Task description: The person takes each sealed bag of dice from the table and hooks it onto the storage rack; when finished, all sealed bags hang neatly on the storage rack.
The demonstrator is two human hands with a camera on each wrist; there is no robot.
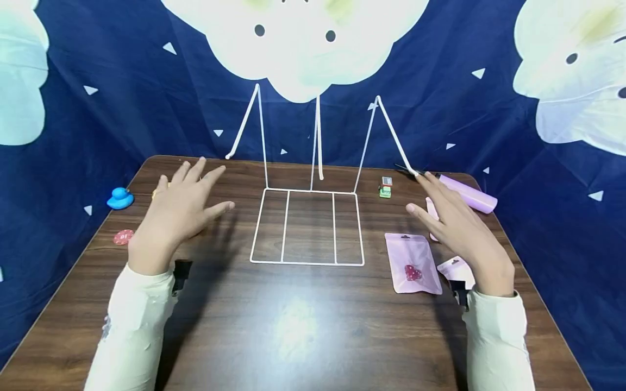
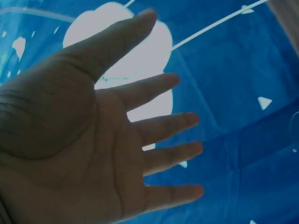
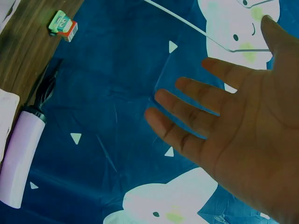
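My left hand (image 1: pixel 178 209) hovers above the left side of the table with fingers spread and nothing in it. In the left wrist view its bare palm (image 2: pixel 70 140) faces the camera. My right hand (image 1: pixel 459 233) is held over the right side, fingers straight, also holding nothing. Below and beside it lie a pink zip pouch (image 1: pixel 413 265) with a red heart-shaped print and another pink pouch (image 1: pixel 457 269), partly covered by the hand. Between the hands stands a white wire rack (image 1: pixel 307 264) with upright hooked arms. A yellow thing peeks out behind the left hand, mostly hidden.
A blue rubber duck (image 1: pixel 120 199) and a red round chip (image 1: pixel 124 237) are at the left edge. Near the back right are a small green-and-red toy car (image 1: pixel 385 187) and a lilac cylinder (image 1: pixel 468 194) with a black end. Blue cloth (image 1: pixel 146 81) hangs behind the table.
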